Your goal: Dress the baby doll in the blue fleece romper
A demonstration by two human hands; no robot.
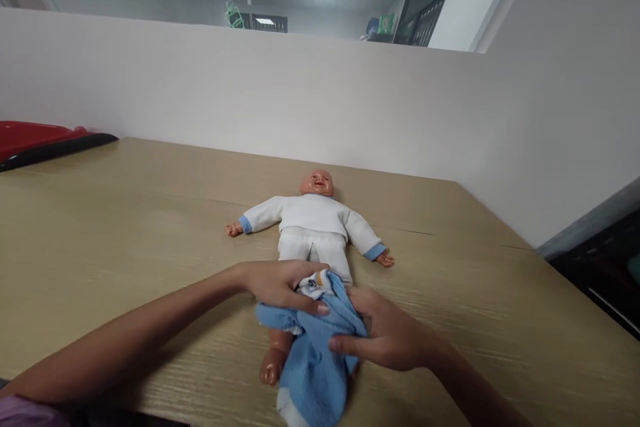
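Note:
A baby doll (313, 213) lies on its back on the wooden table, arms spread and head toward the wall. It wears a white top with blue cuffs and white bottoms. Over its lower legs I hold a bunched blue garment (317, 360) with white parts and a small print. My left hand (285, 287) grips its upper left side, thumb on top. On the other side, my right hand (385, 330) is closed on the cloth, its thumb pressing the front. One bare doll foot (274, 365) shows beside the garment; the other leg is mostly hidden.
The wooden table (150, 213) meets a white wall (250, 93) with a window above it. At the far left sits a red basin-like object (35, 137) with a black edge. Something dark (600, 260) stands beyond the table's right edge.

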